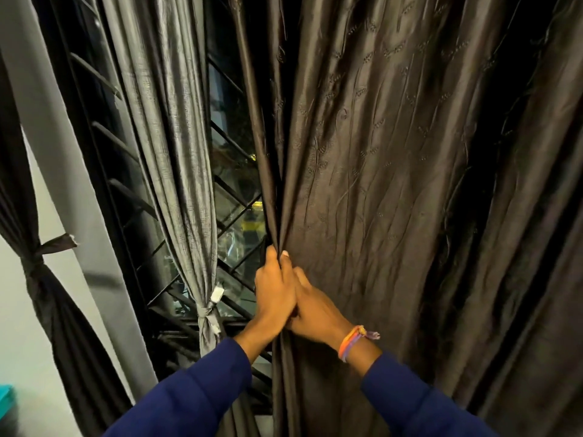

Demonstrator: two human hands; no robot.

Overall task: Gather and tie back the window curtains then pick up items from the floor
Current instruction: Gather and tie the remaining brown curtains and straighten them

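Note:
A wide dark brown curtain (pixel 394 184) hangs loose over the right half of the view. My left hand (pixel 274 291) grips its left edge, with fabric folds bunched between fingers and thumb. My right hand (pixel 315 307), with a colourful band on the wrist, lies right against the left one and holds the same gathered folds. To the left a grey curtain (pixel 170 146) is gathered and knotted with a tie (pixel 209 313). At the far left a dark curtain (pixel 47 279) is also knotted back.
Behind the curtains is a window with a black diagonal grille (pixel 233 216), dark outside. A grey wall strip (pixel 56 137) runs between the left curtains. A teal object (pixel 6 402) shows at the lower left edge. The floor is out of view.

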